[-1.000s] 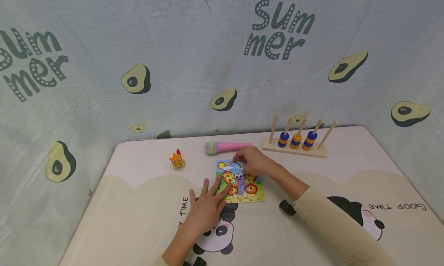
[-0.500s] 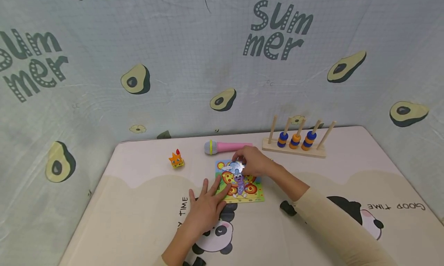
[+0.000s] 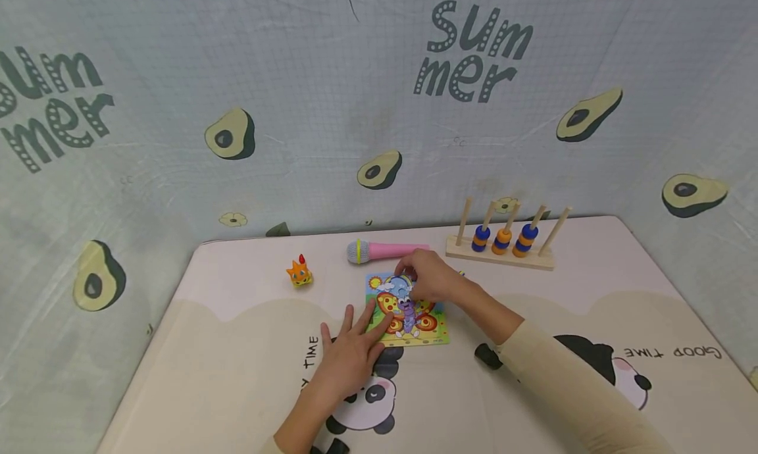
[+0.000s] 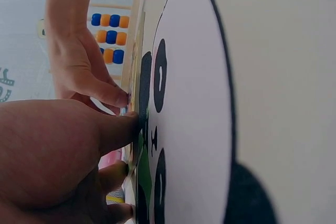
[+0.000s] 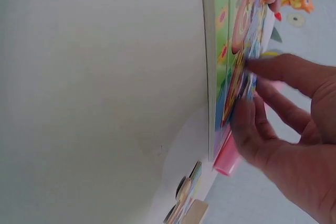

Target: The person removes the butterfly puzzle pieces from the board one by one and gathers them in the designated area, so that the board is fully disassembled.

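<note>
We are probably fitting the butterfly puzzle (image 3: 408, 322) on the bench (image 3: 237, 375), left hand (image 3: 348, 358) resting with fingers spread, right hand (image 3: 435, 277) pinching or merely touching, we cannot tell; gentle pressing seems needed next.

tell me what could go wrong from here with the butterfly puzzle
The right hand touches the top of the butterfly puzzle; a hard push might shift it, since the left hand steadies just its left side.
The pink microphone lies just behind, close to the right hand, and could roll if nudged.
Small flat things near the right wrist, mostly hidden in the head view, might get brushed.
</note>
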Tool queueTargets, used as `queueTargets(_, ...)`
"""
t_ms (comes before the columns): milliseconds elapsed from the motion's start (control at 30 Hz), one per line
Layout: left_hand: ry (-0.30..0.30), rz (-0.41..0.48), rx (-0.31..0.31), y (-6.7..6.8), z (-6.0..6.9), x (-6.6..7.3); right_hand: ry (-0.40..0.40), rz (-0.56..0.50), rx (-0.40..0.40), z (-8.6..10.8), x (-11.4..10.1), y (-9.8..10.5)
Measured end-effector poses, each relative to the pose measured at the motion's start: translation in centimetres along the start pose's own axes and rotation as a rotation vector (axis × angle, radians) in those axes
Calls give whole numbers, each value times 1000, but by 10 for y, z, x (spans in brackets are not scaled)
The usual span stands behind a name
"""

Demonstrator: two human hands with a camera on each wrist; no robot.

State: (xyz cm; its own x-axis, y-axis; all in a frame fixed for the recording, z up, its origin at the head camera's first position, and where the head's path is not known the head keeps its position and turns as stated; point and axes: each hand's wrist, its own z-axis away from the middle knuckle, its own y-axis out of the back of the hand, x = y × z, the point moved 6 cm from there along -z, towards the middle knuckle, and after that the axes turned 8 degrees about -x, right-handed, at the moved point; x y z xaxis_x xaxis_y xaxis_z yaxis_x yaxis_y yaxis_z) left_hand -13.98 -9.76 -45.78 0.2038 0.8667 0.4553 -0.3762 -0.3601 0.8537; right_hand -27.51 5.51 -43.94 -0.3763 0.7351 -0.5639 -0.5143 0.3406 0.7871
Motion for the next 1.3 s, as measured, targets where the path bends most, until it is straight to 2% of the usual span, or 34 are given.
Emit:
queueTargets(400, -3, 6, 5, 0, -1, -1, -2, -10, -11, -2, -2, -2)
queueTargets(733, 2, 9, 0, -1, -1, -1, 8, 0, 15, -2, -3, -3)
queueTargets(867, 2, 13, -11, -2, -1, -1, -5, -26, 19, 0, 0, -1)
queueTargets(1067, 7, 13, -18, -4, -2, -3, -10, -35, 16, 6, 9, 5)
queueTargets(1300, 11, 18, -17, -4, -3, -3, -15, -29, 38, 23, 22, 17)
